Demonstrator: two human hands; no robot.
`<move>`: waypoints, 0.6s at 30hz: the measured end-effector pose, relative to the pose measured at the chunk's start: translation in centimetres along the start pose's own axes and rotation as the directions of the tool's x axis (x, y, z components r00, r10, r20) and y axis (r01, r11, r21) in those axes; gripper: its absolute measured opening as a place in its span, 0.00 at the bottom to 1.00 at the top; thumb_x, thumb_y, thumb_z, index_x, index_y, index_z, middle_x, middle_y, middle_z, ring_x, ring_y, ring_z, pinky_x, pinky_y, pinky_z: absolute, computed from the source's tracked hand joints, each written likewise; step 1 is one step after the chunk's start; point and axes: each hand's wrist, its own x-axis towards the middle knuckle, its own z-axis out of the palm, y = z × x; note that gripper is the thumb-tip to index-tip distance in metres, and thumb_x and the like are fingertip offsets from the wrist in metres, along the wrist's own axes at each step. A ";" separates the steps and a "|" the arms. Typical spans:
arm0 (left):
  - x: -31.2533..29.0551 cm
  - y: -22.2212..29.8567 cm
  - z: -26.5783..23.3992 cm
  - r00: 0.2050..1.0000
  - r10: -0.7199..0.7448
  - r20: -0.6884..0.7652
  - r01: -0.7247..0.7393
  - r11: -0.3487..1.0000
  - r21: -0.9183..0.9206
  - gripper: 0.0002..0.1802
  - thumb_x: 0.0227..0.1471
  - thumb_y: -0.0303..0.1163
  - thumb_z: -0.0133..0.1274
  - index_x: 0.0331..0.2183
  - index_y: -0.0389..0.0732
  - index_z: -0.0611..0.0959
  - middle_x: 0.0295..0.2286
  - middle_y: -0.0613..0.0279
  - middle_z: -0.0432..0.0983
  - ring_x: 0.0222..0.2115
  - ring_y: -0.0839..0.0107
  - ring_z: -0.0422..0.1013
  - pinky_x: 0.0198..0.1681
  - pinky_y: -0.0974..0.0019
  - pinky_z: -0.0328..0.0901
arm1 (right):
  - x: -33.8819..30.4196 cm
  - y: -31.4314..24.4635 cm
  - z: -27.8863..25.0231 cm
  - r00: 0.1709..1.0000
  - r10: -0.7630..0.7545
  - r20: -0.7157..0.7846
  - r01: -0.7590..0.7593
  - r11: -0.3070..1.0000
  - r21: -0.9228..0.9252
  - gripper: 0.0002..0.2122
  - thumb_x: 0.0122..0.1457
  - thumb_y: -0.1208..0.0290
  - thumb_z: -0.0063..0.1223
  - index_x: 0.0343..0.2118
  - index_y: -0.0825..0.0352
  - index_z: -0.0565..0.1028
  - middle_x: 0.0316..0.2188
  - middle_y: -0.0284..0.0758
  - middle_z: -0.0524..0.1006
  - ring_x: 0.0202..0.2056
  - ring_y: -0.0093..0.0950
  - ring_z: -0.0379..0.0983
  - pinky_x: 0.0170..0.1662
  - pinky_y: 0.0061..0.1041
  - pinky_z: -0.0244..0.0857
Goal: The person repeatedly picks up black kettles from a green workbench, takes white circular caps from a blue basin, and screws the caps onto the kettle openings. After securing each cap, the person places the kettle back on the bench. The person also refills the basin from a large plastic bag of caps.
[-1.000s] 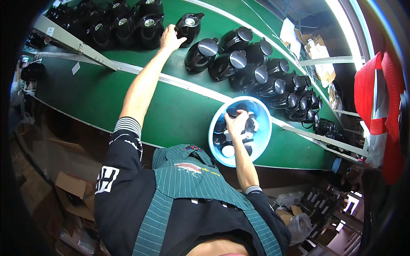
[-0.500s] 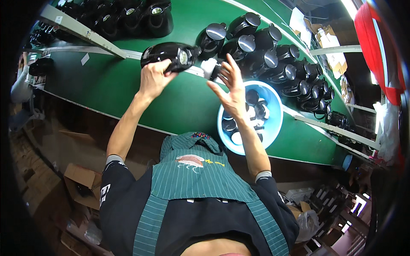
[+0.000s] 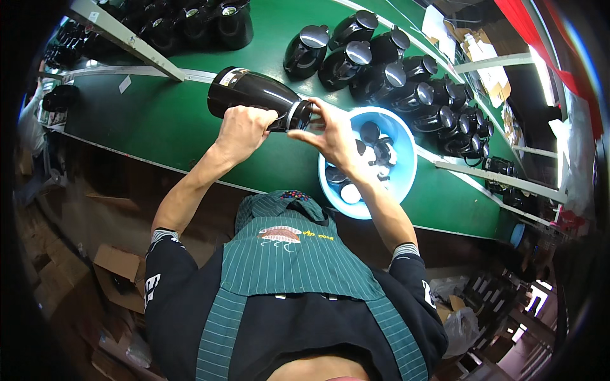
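My left hand is closed round the handle of a glossy black jug. The jug lies tilted on its side above the green table, its base toward the left and its mouth toward my right hand. At that mouth, my right hand has its thumb and fingers round a black lid with a pale ring beside it. Below my right forearm, a light blue basin holds several loose black-and-white lids.
Rows of black lidded jugs stand on the green table at the back right. More jugs without lids stand at the back left. A white metal bar slants across the left, another bar the right.
My right hand has brought the black-and-white lid left to the jug's mouth, and its fingers have closed in. The jug has turned and tilted in my left hand.
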 end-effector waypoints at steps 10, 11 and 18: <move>-0.1 0.5 0.6 0.998 -0.050 -0.025 0.051 0.998 0.038 0.14 0.42 0.27 0.67 0.29 0.40 0.76 0.22 0.54 0.77 0.27 0.51 0.78 0.30 0.52 0.70 | -2.2 4.1 0.5 0.971 -0.183 -0.154 0.107 0.907 -0.407 0.20 0.69 0.51 0.52 0.46 0.66 0.79 0.25 0.42 0.84 0.26 0.39 0.83 0.35 0.34 0.78; -0.1 0.5 0.8 0.999 -0.040 -0.030 0.041 0.998 0.052 0.14 0.42 0.27 0.66 0.29 0.40 0.77 0.22 0.54 0.77 0.27 0.51 0.78 0.29 0.52 0.70 | -1.2 3.1 0.6 0.884 -0.428 -0.190 0.293 0.822 -0.489 0.19 0.68 0.52 0.55 0.49 0.64 0.78 0.25 0.42 0.83 0.27 0.39 0.83 0.35 0.35 0.79; 0.4 1.9 0.6 1.000 0.001 -0.020 0.000 1.000 0.023 0.14 0.42 0.26 0.66 0.30 0.40 0.77 0.24 0.53 0.78 0.28 0.50 0.79 0.31 0.52 0.71 | 0.9 3.8 -0.5 0.668 0.598 0.443 -0.741 0.593 0.316 0.45 0.69 0.31 0.22 0.50 0.76 0.77 0.18 0.43 0.81 0.21 0.33 0.82 0.32 0.30 0.77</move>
